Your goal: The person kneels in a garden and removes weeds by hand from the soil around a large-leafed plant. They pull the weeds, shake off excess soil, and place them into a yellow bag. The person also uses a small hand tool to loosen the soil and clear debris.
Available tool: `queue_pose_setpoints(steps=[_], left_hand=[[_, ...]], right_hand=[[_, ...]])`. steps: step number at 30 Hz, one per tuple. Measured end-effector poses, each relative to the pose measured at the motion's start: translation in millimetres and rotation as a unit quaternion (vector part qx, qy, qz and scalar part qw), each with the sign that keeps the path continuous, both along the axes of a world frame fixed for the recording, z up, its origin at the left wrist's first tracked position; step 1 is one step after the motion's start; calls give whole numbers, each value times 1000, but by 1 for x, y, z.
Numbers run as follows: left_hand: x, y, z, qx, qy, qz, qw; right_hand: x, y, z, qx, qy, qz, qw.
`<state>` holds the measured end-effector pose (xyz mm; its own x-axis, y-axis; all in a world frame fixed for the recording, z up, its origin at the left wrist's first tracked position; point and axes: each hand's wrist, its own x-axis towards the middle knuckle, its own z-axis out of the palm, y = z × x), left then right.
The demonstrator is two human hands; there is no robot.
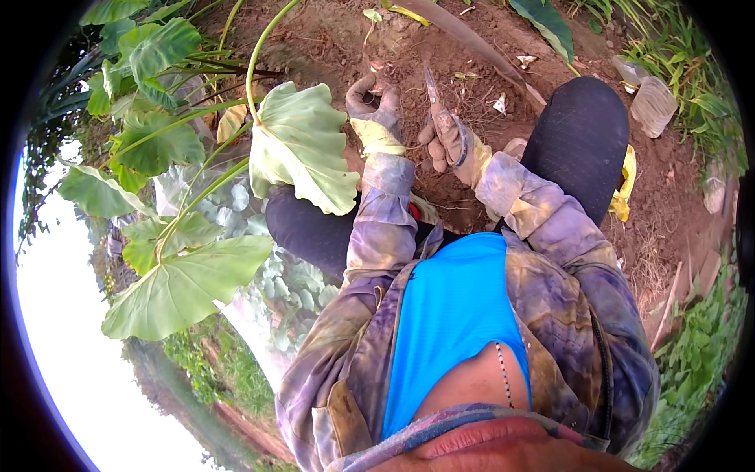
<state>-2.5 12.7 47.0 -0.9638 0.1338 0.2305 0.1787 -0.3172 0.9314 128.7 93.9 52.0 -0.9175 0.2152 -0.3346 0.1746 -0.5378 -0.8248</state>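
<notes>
My left hand, in a soil-stained glove with a yellowish cuff, is over the red-brown soil, thumb and forefinger curled towards each other. A pale, pinkish piece of root is at their tips; a thin stem with a small leaf rises beyond it. My right hand, gloved too, grips a hand tool with a pointed metal blade and a dark curved handle, perhaps pruning shears. The blade points away from me. Fine roots and a white-cut plant piece lie beside it.
A large drooping leaf hangs close to my left forearm. More broad-leaved plants stand at left, near clear plastic sheeting. A thick brown stalk slants past my right knee. Plastic containers and yellow plastic lie right.
</notes>
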Motion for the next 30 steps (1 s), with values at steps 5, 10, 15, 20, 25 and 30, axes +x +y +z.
queue_pose_setpoints(steps=[5, 10, 15, 20, 25, 30], left_hand=[[-21, -14, -9, 48, -58, -1, 997], [-13, -16, -3, 50, -67, -76, 994], [-14, -16, 8, 30, -42, -65, 997], [-18, -25, 11, -7, 5, -95, 995], [-10, -26, 21, -35, -25, -160, 986], [-9, -28, 22, -71, 9, -187, 980]], right_hand=[[2, 8, 3, -26, 29, 160, 986], [-3, 3, -7, 34, -8, 162, 986], [-8, -1, 5, 42, -71, 135, 987], [1, 6, 10, 55, -6, 139, 989], [-7, 16, 8, 59, -29, 114, 991], [-10, 36, 17, 8, -115, 110, 987]])
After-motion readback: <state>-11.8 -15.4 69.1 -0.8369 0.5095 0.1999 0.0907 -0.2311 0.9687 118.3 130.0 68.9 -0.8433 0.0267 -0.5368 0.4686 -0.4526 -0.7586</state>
